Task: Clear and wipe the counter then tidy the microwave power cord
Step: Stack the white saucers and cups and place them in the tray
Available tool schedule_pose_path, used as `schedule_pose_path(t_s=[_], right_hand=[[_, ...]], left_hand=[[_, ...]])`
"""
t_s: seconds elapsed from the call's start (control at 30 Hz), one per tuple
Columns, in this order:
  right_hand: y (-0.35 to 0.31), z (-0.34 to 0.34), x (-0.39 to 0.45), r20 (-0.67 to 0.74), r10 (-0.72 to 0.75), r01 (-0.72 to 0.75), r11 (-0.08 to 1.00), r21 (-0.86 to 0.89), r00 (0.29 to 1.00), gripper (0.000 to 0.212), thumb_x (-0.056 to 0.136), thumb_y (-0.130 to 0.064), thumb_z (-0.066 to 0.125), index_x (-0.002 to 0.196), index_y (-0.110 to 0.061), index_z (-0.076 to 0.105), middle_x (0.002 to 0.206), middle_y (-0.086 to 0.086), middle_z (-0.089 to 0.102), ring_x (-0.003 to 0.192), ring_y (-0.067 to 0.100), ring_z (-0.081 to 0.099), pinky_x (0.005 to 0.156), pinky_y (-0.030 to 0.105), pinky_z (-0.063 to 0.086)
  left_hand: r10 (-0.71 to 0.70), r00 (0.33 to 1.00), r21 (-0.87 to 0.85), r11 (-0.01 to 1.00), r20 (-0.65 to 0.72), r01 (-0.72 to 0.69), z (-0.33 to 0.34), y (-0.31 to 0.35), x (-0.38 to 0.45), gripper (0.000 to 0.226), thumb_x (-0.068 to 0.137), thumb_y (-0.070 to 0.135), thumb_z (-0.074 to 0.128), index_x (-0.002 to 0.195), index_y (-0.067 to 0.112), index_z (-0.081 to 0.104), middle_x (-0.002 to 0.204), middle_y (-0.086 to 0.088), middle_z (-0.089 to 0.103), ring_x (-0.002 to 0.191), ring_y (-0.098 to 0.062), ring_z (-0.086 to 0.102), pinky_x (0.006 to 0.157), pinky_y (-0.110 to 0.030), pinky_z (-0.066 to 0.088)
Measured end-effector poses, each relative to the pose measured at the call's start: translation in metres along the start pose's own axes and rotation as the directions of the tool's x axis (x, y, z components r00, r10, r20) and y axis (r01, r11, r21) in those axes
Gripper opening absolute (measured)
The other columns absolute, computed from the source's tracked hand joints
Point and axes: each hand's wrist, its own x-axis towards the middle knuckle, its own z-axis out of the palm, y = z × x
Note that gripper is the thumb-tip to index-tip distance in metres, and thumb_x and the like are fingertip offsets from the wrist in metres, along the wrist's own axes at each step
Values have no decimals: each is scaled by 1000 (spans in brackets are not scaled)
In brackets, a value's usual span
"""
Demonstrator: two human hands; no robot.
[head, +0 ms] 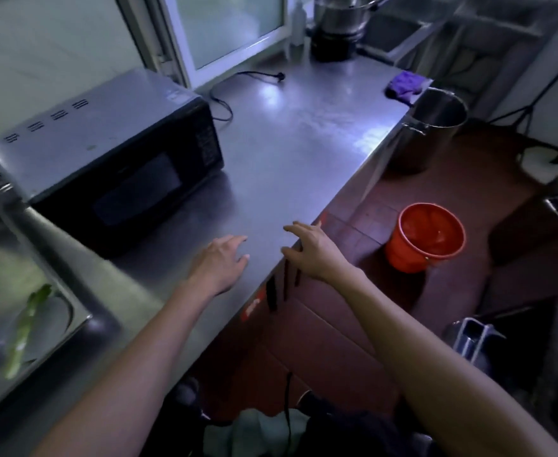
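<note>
While both hands (219, 260) hover empty, cord (228, 94) sprawls beside microwave (106, 153)

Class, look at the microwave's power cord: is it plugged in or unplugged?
Unplugged. The power cord trails loosely from behind the microwave across the steel counter, and its plug lies free near the window.

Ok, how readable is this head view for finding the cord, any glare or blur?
Head view: dim, bluish, wide-angle bending at the edges; window glare streaks the counter but misses the power cord, which reads clearly beside the microwave; the sink at the left is motion-blurred.
</note>
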Motion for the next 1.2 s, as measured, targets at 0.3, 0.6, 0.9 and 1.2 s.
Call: schedule_pose_path(t_s=[0.3,0.6,0.9,1.2], right_hand=[[104,-75,-64,-178,177,-173,984,39,968,54,92,-31,64,142,-15,51,143,6,52,133,28,44,108,43,39],[152,-90,-80,-189,334,-321,942,101,923,54,90,-30,64,141,-18,52,148,5,48,137,27,41,110,48,38],[197,-108,-5,-83,394,-396,918,-6,915,54,87,-34,63,139,-23,53,145,0,51,131,25,48,107,45,43],[216,-150,93,-66,372,-377,923,-83,926,49,90,-28,64,137,-17,55,138,1,56,127,26,50,106,40,42]], left_hand=[[225,971,63,971,84,-230,23,139,48,47,95,41,56,140,30,51,139,-2,58,125,-28,56,101,-43,48],[325,930,80,936,174,-342,50,193,90,50,97,43,53,145,31,45,145,0,51,129,-26,50,101,-43,45],[331,923,-21,942,195,-334,64,206,181,49,97,41,54,144,30,47,140,-2,56,125,-27,54,99,-41,45],[337,924,-104,941,182,-322,53,202,293,47,97,40,54,141,27,51,144,-1,54,128,-29,52,100,-42,46]])
